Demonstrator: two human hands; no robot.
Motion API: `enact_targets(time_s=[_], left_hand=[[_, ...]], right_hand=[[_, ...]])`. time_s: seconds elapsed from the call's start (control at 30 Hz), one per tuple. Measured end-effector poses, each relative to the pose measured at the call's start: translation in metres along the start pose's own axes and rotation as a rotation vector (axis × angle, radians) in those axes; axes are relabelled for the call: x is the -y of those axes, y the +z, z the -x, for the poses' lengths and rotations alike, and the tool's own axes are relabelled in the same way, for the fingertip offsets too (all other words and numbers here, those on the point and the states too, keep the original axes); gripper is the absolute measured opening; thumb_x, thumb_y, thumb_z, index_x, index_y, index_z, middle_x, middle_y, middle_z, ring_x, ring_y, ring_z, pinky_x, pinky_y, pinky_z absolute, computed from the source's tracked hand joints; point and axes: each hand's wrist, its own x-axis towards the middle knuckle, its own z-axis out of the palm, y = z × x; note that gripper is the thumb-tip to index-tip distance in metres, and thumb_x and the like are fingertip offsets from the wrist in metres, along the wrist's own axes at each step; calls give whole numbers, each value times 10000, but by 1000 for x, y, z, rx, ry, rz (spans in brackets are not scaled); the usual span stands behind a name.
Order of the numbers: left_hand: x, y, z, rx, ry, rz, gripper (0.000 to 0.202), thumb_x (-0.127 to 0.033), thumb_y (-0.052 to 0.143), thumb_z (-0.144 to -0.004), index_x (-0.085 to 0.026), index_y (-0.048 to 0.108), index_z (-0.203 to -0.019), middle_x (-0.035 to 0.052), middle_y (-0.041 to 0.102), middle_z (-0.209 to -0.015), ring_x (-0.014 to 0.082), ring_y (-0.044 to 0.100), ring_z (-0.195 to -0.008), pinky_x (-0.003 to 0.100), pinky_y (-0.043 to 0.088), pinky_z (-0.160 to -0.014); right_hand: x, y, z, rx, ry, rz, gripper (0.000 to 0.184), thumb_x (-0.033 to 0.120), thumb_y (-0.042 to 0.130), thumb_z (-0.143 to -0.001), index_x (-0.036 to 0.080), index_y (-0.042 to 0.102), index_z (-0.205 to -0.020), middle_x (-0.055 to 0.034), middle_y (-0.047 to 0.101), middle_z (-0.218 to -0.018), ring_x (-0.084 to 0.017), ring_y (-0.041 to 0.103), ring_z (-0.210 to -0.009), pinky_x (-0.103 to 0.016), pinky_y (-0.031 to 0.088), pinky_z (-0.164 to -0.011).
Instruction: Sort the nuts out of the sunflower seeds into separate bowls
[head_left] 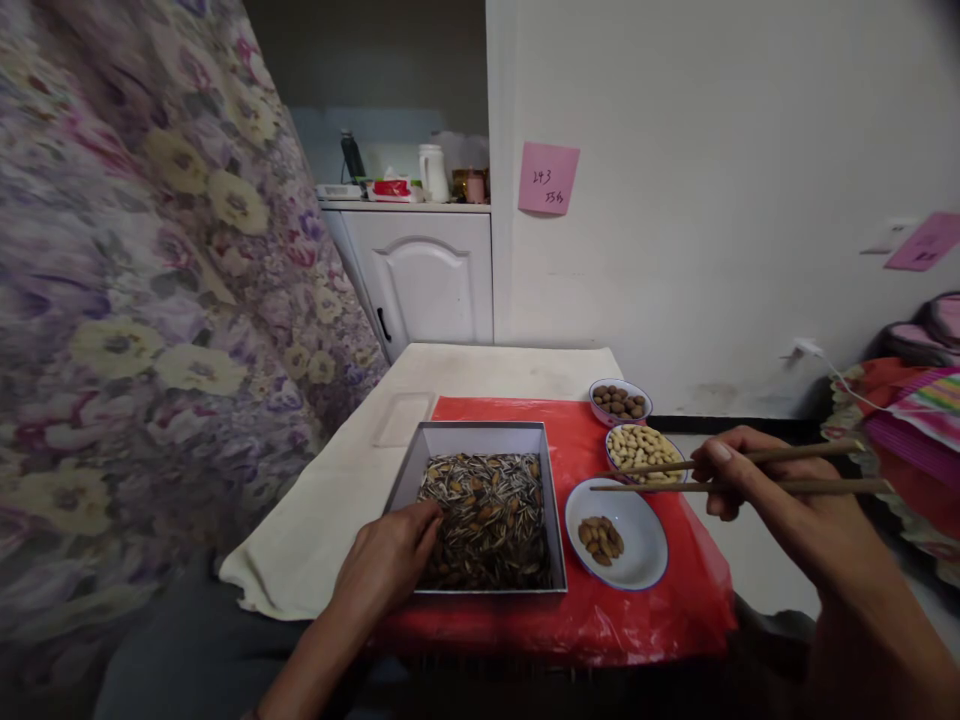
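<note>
Left hand (394, 555) leaning over the tray (487, 438), right hand (787, 520) gripping chopsticks (667, 487).
At the tray's 9 o'clock, the left fingers are sitting bunched; whether they are pinching anything, I cannot tell. The right hand is holding the chopstick tips apart about the far rim of the bowl (641, 550) at 3 o'clock, where almonds (600, 540) are lying. Keeping the tips level and squeezing gently would suit such tapered ovals. In the square, grey-walled tray, slim striped seeds (510, 550) are mingling with brown almonds; waisted peanuts (641, 443) are heaping at 2 o'clock, and glossy red plastic (592, 635) is crinkling beneath.
</note>
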Motion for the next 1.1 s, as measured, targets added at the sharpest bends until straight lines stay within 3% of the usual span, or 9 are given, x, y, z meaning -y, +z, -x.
enact_targets(time_s=[0.13, 0.27, 0.4, 0.53, 0.87, 1.1], left_hand=[[0, 1, 0, -2, 9, -4, 249, -328, 355, -972, -254, 578, -887, 9, 707, -858, 196, 669, -816, 274, 353, -654], [0, 1, 1, -6, 4, -20, 255, -345, 351, -973, -256, 574, -888, 12, 708, -855, 207, 669, -808, 282, 347, -644], [-1, 0, 1, -11, 17, -26, 260, -352, 343, -977, -251, 557, -867, 11, 700, -838, 206, 665, -797, 281, 335, -632], [-2, 0, 1, -7, 6, -18, 238, -333, 362, -969, -248, 535, -829, -3, 691, -813, 190, 656, -765, 272, 322, -623], [-1, 1, 1, -14, 7, 2, 235, -329, 357, -968, -257, 561, -876, -2, 699, -837, 198, 661, -793, 278, 327, -634], [0, 2, 1, -19, 14, 12, 259, -342, 345, -973, -247, 557, -861, 4, 692, -835, 190, 654, -787, 275, 331, -636]], right_hand=[[15, 27, 3, 6, -47, -38, 263, 450, 538, -945, 224, 633, -849, 5, 655, -627, -165, 628, -593, -246, 491, -554], [30, 71, 4, 156, -170, -4, 259, 343, 490, -970, 220, 604, -772, 4, 617, -630, -158, 600, -584, -263, 455, -559], [22, 110, 3, 189, -340, 126, 218, 217, 472, -959, 217, 559, -759, -15, 594, -700, -166, 577, -641, -283, 422, -601], [5, 132, 2, 219, -394, 199, 201, 188, 434, -966, 217, 524, -788, -22, 570, -741, -172, 563, -639, -286, 410, -598], [-11, 142, -5, 197, -362, 173, 201, 207, 457, -962, 214, 557, -788, -20, 613, -725, -175, 594, -655, -268, 433, -616], [2, 120, -9, 180, -285, 69, 320, 285, 449, -976, 220, 537, -675, -1, 589, -637, -157, 585, -583, -255, 418, -566]])
